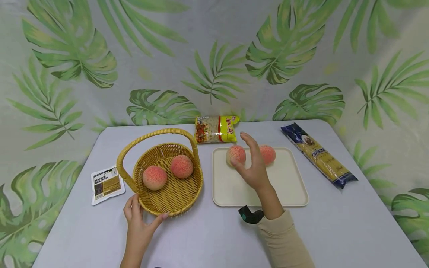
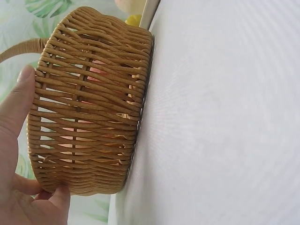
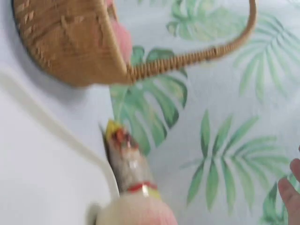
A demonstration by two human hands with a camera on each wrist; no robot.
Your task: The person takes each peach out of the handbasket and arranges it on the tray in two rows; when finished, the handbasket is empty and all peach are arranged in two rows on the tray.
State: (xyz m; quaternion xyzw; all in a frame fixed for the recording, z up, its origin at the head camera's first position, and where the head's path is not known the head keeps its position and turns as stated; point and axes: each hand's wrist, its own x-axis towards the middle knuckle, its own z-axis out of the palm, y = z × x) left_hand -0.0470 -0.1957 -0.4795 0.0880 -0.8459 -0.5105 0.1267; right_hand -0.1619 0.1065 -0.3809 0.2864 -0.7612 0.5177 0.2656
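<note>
Wicker basket (image 1: 179,191) sits just ahead of the left hand (image 1: 140,225), thumb and fingers gripping its near-left rim, with two peaches (image 1: 154,178) (image 1: 182,166) inside. Right hand (image 1: 256,171) holds nothing, thumb and fingers spread over the cream tray (image 1: 234,193), one pink-topped peach (image 1: 235,152) by the thumb (contact: can't tell) and another peach (image 1: 268,155) just right of the fingers. Reads as the reach-to-grasp step, basket steadied; next move likely calls for lowering the right hand, straddling one tray peach and closing lightly without nudging its neighbour.
</note>
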